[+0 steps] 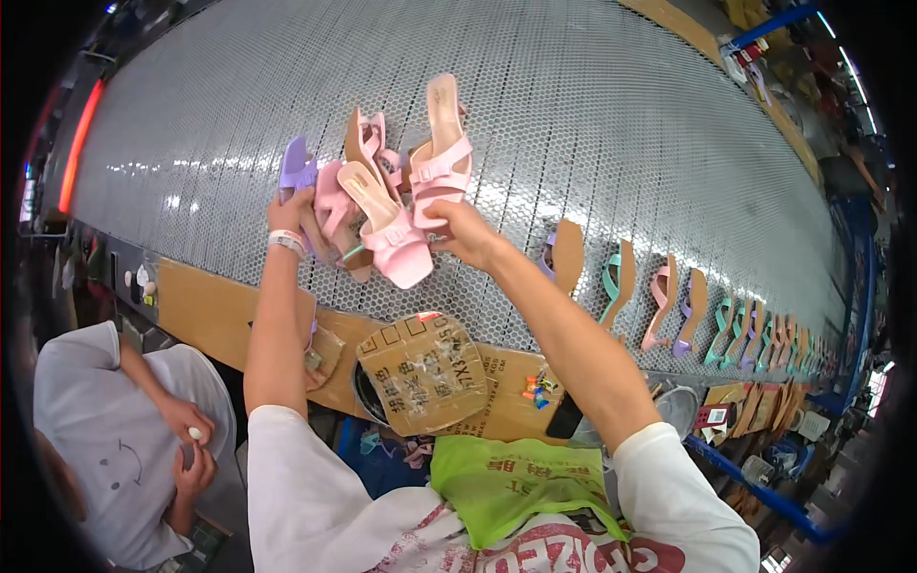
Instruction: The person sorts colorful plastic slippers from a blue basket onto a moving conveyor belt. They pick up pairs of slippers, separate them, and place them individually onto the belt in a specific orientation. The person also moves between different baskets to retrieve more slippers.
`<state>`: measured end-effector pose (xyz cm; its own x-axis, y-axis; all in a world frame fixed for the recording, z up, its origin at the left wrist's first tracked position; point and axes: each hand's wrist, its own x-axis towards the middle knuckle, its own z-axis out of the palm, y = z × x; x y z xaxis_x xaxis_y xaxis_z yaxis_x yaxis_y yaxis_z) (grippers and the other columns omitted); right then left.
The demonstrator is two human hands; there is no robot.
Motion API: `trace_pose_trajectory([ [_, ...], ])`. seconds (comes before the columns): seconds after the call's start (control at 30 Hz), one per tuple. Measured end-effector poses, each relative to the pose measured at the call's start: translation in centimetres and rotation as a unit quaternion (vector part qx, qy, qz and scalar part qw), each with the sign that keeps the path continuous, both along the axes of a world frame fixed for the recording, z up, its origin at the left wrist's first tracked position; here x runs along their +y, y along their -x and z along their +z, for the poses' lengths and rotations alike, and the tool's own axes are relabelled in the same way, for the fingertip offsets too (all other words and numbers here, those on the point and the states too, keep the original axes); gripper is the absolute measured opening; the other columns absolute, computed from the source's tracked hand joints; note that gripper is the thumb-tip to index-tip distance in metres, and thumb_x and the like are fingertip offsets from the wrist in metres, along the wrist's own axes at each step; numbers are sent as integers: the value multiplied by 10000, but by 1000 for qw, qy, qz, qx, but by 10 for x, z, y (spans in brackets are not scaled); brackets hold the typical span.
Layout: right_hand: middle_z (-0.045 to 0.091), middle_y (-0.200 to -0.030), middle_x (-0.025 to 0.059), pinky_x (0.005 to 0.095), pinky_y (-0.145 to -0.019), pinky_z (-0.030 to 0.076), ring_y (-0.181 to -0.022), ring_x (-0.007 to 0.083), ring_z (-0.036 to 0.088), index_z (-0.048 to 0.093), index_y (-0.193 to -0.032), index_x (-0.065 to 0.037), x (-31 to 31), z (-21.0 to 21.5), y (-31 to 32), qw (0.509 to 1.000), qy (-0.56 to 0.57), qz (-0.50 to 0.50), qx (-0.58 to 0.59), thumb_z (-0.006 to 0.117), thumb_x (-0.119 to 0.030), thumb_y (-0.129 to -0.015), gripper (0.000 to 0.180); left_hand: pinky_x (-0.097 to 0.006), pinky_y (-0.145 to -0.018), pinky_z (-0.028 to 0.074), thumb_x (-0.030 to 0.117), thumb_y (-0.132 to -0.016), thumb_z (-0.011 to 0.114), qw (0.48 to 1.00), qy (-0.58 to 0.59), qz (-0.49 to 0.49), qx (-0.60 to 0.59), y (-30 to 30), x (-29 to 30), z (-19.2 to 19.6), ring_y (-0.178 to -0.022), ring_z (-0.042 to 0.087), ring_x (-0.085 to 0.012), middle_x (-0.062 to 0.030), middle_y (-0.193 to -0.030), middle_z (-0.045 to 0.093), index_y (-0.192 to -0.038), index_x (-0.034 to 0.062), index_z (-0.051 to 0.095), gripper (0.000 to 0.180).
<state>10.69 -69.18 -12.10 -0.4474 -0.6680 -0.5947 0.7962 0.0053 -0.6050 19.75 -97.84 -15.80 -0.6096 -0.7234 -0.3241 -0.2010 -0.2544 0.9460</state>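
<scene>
Over the metal mesh conveyor my right hand [462,233] is closed on the toe of a pink heeled sandal [443,162], its thumb across the front. My left hand [294,212] is closed around a purple sandal [298,167] at the left of the cluster; its fingers are partly hidden. Between my hands a second pink sandal [394,239] lies sole down with its toe toward me. More pink sandals sit behind and beside it, one of them on its side [368,143]. Overlap hides which of these touch my hands.
A row of sandals in pink, purple and green [659,301] stands on edge along the conveyor's near right side. Cardboard [220,306] covers the near ledge, with a round taped cardboard piece [420,368] on it. A co-worker [134,430] sits at the left, hands holding a small white object.
</scene>
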Motion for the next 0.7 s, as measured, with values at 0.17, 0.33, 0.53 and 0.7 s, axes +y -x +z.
trace_pose_trajectory([
  [0.17,612,-998,102,321,-740,496,-907,207,616,504,-1078,19,37,-14,-6,997,36,-49,47,525,-116,-792,317,-289,-709,448,105,-737,675,969,237,3,-63,-10,-13,31,-788,558,-154,-68,-914,600,-1051,-2,543,357],
  [0.33,578,-1088,158,328,-768,499,-929,247,605,455,-1166,60,117,-15,-35,991,11,-66,114,528,-80,-792,405,-296,-781,438,135,-730,681,974,179,-141,2,-17,63,127,-902,546,-162,-85,-1058,557,-1199,1,444,542],
  [0.53,579,-1069,166,337,-797,484,-923,253,604,456,-1153,60,226,-16,-100,977,-64,-168,110,482,-19,-736,425,-320,-869,431,58,-709,638,914,-47,-393,88,12,200,135,-1034,517,-193,-119,-1183,491,-1322,-4,294,706],
  [0.7,584,-1047,179,336,-804,477,-894,253,608,453,-1136,71,281,5,-151,964,-59,-238,106,495,-36,-719,433,-351,-876,423,-29,-710,564,925,59,-367,-77,39,284,8,-1074,510,-241,-171,-1203,488,-1288,17,334,623],
])
